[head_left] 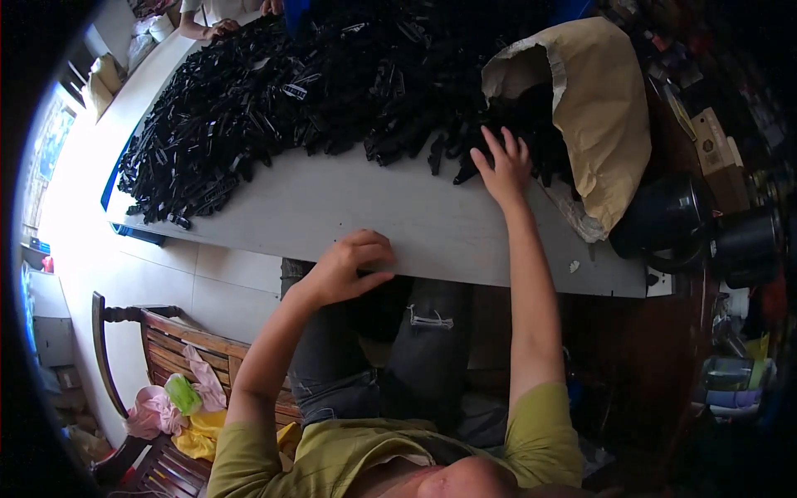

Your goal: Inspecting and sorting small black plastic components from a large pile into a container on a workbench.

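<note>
A large heap of small black pieces (249, 108), some with a shiny or pale face, covers the far part of the grey table (332, 191); their exact kind I cannot make out. My right hand (505, 170) is open with fingers spread, at the heap's near edge beside a brown paper sack (610, 108). That sack lies on its side, its torn mouth facing the heap, with black pieces at the opening. Over the table's near edge hangs my left hand (357, 264), its fingers loosely curled and the thumb apart, nothing visible in it.
Black buckets or mugs (664, 220) stand right of the sack. Across the table, another person's hand (222, 28) touches the heap's far left. A wooden bench (195, 336) with pink and yellow cloths (199, 436) is at my left. Cardboard boxes (718, 153) sit far right.
</note>
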`<state>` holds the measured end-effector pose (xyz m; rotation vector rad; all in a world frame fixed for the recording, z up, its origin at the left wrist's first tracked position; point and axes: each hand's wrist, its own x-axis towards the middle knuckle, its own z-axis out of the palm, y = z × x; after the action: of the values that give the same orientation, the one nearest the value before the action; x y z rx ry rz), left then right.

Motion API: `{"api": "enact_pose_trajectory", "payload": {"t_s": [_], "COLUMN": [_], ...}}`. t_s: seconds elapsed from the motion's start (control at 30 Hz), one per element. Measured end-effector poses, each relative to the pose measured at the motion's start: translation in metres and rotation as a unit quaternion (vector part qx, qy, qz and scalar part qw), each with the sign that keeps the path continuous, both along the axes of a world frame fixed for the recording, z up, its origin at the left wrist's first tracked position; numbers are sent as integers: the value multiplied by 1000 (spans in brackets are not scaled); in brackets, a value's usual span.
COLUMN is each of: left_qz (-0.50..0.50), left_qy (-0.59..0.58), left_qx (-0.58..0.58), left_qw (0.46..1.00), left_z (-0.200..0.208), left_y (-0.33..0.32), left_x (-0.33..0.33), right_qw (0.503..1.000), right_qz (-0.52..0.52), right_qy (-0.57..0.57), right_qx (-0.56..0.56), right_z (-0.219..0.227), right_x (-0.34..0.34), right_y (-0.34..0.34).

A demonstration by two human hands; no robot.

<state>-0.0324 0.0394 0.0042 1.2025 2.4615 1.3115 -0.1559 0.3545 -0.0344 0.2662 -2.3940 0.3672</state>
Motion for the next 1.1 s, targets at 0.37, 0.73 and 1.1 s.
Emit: {"api": "enact_pose_trajectory", "payload": {"t_s": [0.37,0.73,1.1], "left_qz": [137,267,165], "left_qy": [31,121,116], "left_qx": [27,7,-41], "left_qw": [990,956,979], "left_z": [-10,-6,-13], "left_y": [43,28,37], "left_x": [-6,-9,-19], "right_qw": [991,972,929], "right_qz": [-55,85,57], "right_qy": [-119,-141,-256], "right_qx": [-39,-165,-262], "right_z": [-7,36,29], "right_x": [56,95,106], "right_y": [-99,-49,-75]}}
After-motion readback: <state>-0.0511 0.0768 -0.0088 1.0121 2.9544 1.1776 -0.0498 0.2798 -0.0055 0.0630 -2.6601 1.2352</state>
